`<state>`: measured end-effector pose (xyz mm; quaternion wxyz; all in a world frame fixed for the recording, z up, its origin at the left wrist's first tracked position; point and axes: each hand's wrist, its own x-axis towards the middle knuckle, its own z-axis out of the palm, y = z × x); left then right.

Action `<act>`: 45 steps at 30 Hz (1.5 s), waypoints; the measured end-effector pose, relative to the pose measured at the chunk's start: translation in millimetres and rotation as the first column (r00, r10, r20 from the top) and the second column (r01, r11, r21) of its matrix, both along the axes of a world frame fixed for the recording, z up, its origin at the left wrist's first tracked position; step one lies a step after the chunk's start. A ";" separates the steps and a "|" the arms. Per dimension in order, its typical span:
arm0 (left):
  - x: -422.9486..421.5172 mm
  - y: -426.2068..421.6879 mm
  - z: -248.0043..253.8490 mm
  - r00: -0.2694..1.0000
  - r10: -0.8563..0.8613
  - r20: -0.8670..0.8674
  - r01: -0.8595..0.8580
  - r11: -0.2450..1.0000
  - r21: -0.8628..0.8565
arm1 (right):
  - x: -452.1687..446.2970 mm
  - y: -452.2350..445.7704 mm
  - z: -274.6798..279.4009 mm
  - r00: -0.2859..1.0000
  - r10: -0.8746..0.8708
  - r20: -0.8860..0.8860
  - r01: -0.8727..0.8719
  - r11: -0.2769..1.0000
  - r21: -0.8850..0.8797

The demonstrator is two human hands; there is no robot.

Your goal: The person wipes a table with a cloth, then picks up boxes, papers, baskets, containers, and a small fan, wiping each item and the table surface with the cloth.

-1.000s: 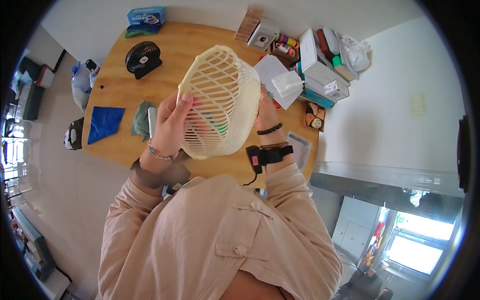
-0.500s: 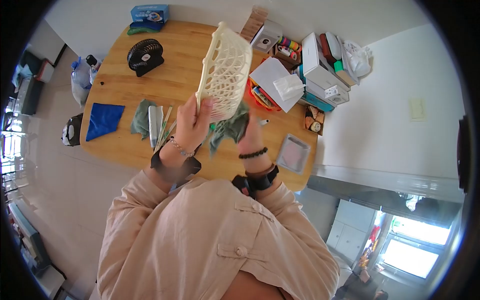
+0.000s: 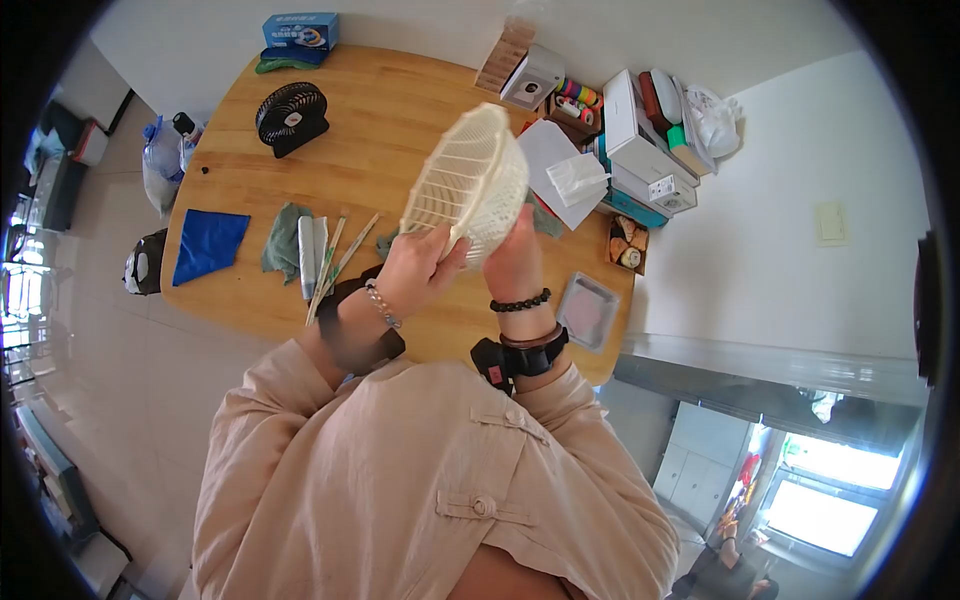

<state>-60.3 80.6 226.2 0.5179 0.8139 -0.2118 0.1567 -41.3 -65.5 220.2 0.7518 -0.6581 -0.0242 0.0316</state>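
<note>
- Well, the wooden table [image 3: 370, 110] lies beneath everything, with the work held above its near part.
- The cream lattice basket [image 3: 497, 205] is lifted clear of the tabletop, tilted on its side between the two hands. It looks like thin moulded plastic, so I'd judge it light and fairly stiff, with some give in the slats and perhaps a little slickness when wet. The thicker rim seems the surest place to take hold; the narrow ribs could bend or crack if squeezed hard.
- The left hand [image 3: 422, 275] grips the basket's lower edge, thumb on the near side and fingers curled against it.
- The right hand [image 3: 515, 257] is up against the basket's right side; its fingers are hidden behind the wall, so whether they are clenched or loose I cannot tell.
- A green cloth [image 3: 546, 219] peeks out just beyond the right hand; it looks soft and limp, easily bunched, with no risk of breaking.
- Thin pale sticks [image 3: 356, 246] lie on the tabletop, left of the left hand.
</note>
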 end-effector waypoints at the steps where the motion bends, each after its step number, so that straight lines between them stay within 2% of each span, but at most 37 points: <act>1: 3.1 1.4 -2.5 1.000 -0.004 0.004 0.004 1.000 0.005 | 2.7 5.0 -1.6 0.979 0.047 -0.198 0.043 0.903 0.427; 2: 9.3 4.8 -4.6 0.998 0.064 -0.015 -0.064 0.998 0.021 | 2.9 5.2 -3.3 0.981 0.047 -0.189 0.039 0.902 0.431; 3: 15.9 8.7 -8.5 0.990 0.137 -0.036 -0.135 0.990 0.036 | -2.1 3.4 -7.8 0.946 0.007 -0.324 0.147 0.881 0.449; 4: 27.0 13.9 -18.1 0.983 0.138 -0.122 -0.137 0.990 0.014 | -9.3 1.6 -14.2 0.888 -0.023 -0.459 0.256 0.854 0.453; 5: 36.6 18.8 -21.3 0.982 0.146 -0.117 -0.145 0.989 0.024 | -12.7 -4.2 -21.8 0.889 -0.012 -0.457 0.249 0.851 0.463; 7: 52.8 31.8 -25.9 0.993 0.122 -0.003 -0.119 0.976 0.184 | -18.5 -29.5 -43.7 0.910 0.145 -0.389 0.117 0.809 0.575; 9: 71.9 39.3 -36.5 0.990 0.136 0.036 -0.140 0.952 0.272 | -28.4 -66.4 -83.5 0.815 0.104 -0.570 0.186 0.885 0.428; 11: 92.1 41.6 -42.7 1.000 0.011 0.005 -0.012 0.921 0.389 | -49.9 -86.8 -114.5 0.776 0.063 -0.628 0.136 0.955 0.264; 12: 103.8 43.0 -51.0 0.998 -0.047 -0.038 0.059 0.887 0.457 | -62.8 -100.0 -146.7 0.743 0.015 -0.669 0.126 0.979 0.162; 13: 116.4 43.5 -59.0 0.998 -0.042 -0.035 0.053 0.885 0.462 | -76.8 -110.8 -183.4 0.710 -0.042 -0.703 0.114 0.992 0.057; 15: 146.5 40.8 -72.5 0.986 -0.166 -0.008 0.127 0.718 0.684 | -106.6 -119.0 -235.5 0.701 -0.308 -0.643 0.217 0.951 -0.220; 16: 164.0 40.5 -77.0 0.985 -0.175 -0.003 0.129 0.715 0.687 | -111.4 -112.8 -228.7 0.676 -0.397 -0.621 0.235 0.915 -0.329; 17: 181.9 41.2 -81.5 0.985 -0.125 -0.122 0.174 0.605 0.777 | -115.9 -108.1 -223.1 0.645 -0.485 -0.591 0.253 0.865 -0.434; 18: 199.8 42.2 -88.5 0.972 -0.058 -0.228 0.228 0.485 0.844 | -121.0 -109.8 -231.8 0.593 -0.519 -0.616 0.318 0.853 -0.413; 19: 215.6 43.2 -96.7 0.972 -0.072 -0.224 0.231 0.479 0.847 | -121.6 -110.8 -242.4 0.537 -0.548 -0.642 0.383 0.836 -0.394; 21: 242.1 45.1 -117.9 0.998 0.019 -0.061 0.046 0.451 0.891 | -114.1 -102.6 -224.4 0.539 -0.559 -0.630 0.395 0.828 -0.397; 22: 253.2 43.7 -121.8 0.998 0.002 -0.066 0.057 0.453 0.890 | -106.8 -98.5 -204.6 0.476 -0.542 -0.693 0.305 0.841 -0.448; 23: 264.1 41.6 -123.5 0.995 0.058 -0.082 0.050 0.420 0.906 | -99.1 -98.1 -194.8 0.408 -0.527 -0.746 0.206 0.849 -0.487; 24: 275.0 40.0 -128.0 0.989 0.117 -0.095 0.042 0.389 0.920 | -104.8 -102.1 -210.6 0.491 -0.565 -0.663 0.270 0.822 -0.501; 25: 283.7 38.9 -134.5 0.989 0.109 -0.100 0.049 0.397 0.917 | -110.9 -107.7 -225.3 0.484 -0.574 -0.660 0.274 0.816 -0.509; 27: 299.1 39.2 -151.2 0.986 0.165 -0.026 -0.038 0.377 0.925 | -119.9 -115.2 -247.3 0.568 -0.595 -0.568 0.332 0.798 -0.503; 28: 305.9 40.1 -157.0 0.987 0.160 -0.032 -0.033 0.382 0.924 | -125.1 -122.8 -258.6 0.591 -0.545 -0.594 0.336 0.836 -0.434; 29: 311.8 41.1 -160.2 0.989 0.136 -0.063 0.004 0.401 0.916 | -123.2 -122.1 -253.5 0.585 -0.550 -0.596 0.339 0.833 -0.437; 31: 325.0 45.2 -167.1 0.990 0.096 -0.106 0.057 0.415 0.908 | -117.7 -114.4 -234.6 0.477 -0.570 -0.669 0.427 0.816 -0.390; 32: 332.5 46.1 -172.1 0.979 0.133 -0.155 0.087 0.415 0.906 | -117.4 -115.1 -238.5 0.455 -0.579 -0.676 0.439 0.807 -0.396; 34: 327.6 43.5 -181.5 0.964 0.133 -0.231 0.157 0.416 0.896 | -126.5 -124.3 -248.3 0.465 -0.536 -0.705 0.287 0.844 -0.453; 35: 320.5 44.1 -178.7 0.992 0.120 0.024 -0.084 0.520 0.850 | -130.9 -122.9 -247.2 0.433 -0.553 -0.712 0.299 0.833 -0.466; 36: 313.6 39.9 -171.5 0.949 0.147 0.278 -0.308 0.618 0.723 | -129.6 -119.4 -246.6 0.477 -0.565 -0.673 0.313 0.825 -0.470; 37: 304.8 31.3 -164.1 0.956 0.128 0.264 -0.284 0.630 0.723 | -126.9 -119.0 -244.3 0.523 -0.574 -0.630 0.328 0.818 -0.474; 39: 282.8 13.4 -147.9 0.945 -0.049 0.323 -0.172 0.766 0.620 | -126.5 -126.8 -250.1 0.501 -0.552 -0.667 0.306 0.833 -0.460; 40: 271.4 3.6 -149.3 0.922 -0.162 0.351 -0.056 0.843 0.536 | -129.4 -128.3 -253.3 0.494 -0.510 -0.704 0.268 0.860 -0.435; 41: 261.5 -12.8 -152.4 0.922 -0.178 0.343 -0.037 0.843 0.536 | -131.2 -127.4 -254.4 0.479 -0.519 -0.708 0.279 0.855 -0.437; 42: 251.1 -33.8 -157.9 0.988 -0.125 -0.093 0.150 0.924 0.351 | -131.1 -125.4 -255.6 0.494 -0.524 -0.694 0.326 0.852 -0.411; 43: 242.8 -52.4 -161.8 0.845 -0.145 -0.514 0.224 0.970 0.095 | -130.4 -123.5 -256.7 0.511 -0.529 -0.677 0.369 0.847 -0.384; 44: 241.4 -69.0 -166.5 0.841 -0.154 -0.518 0.232 0.969 0.089 | -130.2 -122.8 -256.4 0.528 -0.536 -0.658 0.407 0.841 -0.357; 45: 245.6 -86.2 -170.5 0.768 -0.172 -0.617 0.146 0.985 -0.092 | -130.3 -122.2 -256.1 0.523 -0.543 -0.657 0.409 0.836 -0.365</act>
